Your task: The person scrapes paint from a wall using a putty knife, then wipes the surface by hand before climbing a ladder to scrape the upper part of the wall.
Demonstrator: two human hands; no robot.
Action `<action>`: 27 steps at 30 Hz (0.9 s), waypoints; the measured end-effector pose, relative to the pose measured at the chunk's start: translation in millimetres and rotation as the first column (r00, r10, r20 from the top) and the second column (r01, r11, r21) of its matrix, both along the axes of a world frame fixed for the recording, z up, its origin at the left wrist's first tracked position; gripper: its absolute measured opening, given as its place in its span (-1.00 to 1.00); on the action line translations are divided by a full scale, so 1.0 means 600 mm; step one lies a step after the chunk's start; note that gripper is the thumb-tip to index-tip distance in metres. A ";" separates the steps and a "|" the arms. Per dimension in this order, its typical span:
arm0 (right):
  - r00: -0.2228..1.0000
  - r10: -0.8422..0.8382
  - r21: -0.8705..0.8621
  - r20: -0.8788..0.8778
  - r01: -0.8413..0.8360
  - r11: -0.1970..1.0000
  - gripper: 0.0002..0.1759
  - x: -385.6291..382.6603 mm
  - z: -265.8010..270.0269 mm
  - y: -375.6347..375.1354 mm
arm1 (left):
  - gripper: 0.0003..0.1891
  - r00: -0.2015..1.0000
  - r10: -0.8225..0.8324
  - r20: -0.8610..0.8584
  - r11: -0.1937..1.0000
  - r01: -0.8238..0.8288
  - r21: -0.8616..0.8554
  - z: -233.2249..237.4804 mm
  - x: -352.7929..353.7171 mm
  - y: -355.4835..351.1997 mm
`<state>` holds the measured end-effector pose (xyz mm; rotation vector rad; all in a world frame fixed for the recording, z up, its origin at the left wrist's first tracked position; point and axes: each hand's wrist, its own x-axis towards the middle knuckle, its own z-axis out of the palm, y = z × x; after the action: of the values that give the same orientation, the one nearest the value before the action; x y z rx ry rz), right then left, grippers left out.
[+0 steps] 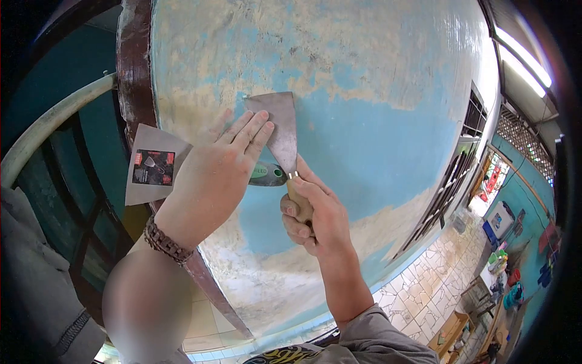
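My right hand [318,212] is wrapped round the wooden handle of a putty knife [282,121], its broad metal blade pointing up against the wall [376,151]. The fingers of my left hand [221,161] lie stretched across that blade's left side. Under my left palm runs a second putty knife [140,187] with a dark green handle. Its wide labelled blade sticks out to the left and the handle's end to the right; my left thumb's grip on it is hidden. Pale, uneven filler covers parts of the blue wall, leaving a large blue patch.
A dark brown door frame [134,67] edges the wall at left, beside a curved pale bar [54,124]. Barred windows [445,194] line the wall's right part. Farther right are a stone-patterned floor [418,285], a wooden box [451,333] and a cluttered bench.
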<state>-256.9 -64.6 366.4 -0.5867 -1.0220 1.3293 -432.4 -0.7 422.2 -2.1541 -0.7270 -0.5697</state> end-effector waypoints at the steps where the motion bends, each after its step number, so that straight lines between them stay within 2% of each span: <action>1: 1.000 -0.010 -0.006 0.007 0.010 1.000 -0.37 -0.002 -0.002 -0.003 | -0.33 1.000 0.002 0.005 1.000 -0.002 -0.013 0.004 -0.001 -0.005; 4: 1.000 0.013 0.015 -0.012 -0.013 1.000 -0.37 -0.009 -0.024 -0.005 | -0.34 1.000 -0.014 -0.014 1.000 0.014 -0.016 -0.024 -0.005 0.002; 8: 0.999 0.033 0.016 -0.019 -0.032 0.999 -0.37 -0.012 -0.007 -0.002 | -0.34 1.000 0.011 -0.022 1.000 -0.010 0.021 -0.008 -0.010 -0.002; 11: 0.999 -0.023 -0.011 -0.035 0.023 1.000 -0.37 -0.024 -0.014 0.000 | -0.35 0.998 0.050 -0.035 0.999 -0.050 0.013 -0.001 -0.011 -0.011; 14: 0.997 0.050 0.030 -0.055 -0.048 0.998 -0.36 -0.023 -0.034 0.003 | -0.35 0.999 0.031 -0.036 1.000 -0.031 0.006 -0.013 -0.014 -0.005; 20: 0.999 0.003 -0.016 -0.053 -0.004 1.000 -0.36 -0.030 -0.019 -0.007 | -0.35 0.993 0.086 -0.076 0.996 -0.085 0.014 0.000 -0.015 -0.018; 23: 0.996 0.065 0.023 -0.059 -0.064 0.998 -0.36 -0.031 -0.028 -0.003 | -0.35 0.993 0.080 -0.085 0.997 -0.079 0.015 -0.003 -0.019 -0.014; 27: 0.996 0.061 0.005 -0.059 -0.061 0.998 -0.37 -0.035 -0.014 -0.002 | -0.34 0.990 0.109 -0.095 0.994 -0.107 0.022 0.011 -0.020 -0.021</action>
<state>-277.7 -65.8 358.2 -0.5148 -1.0004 1.3904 -444.6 -13.5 428.7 -2.0972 -0.7781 -0.4114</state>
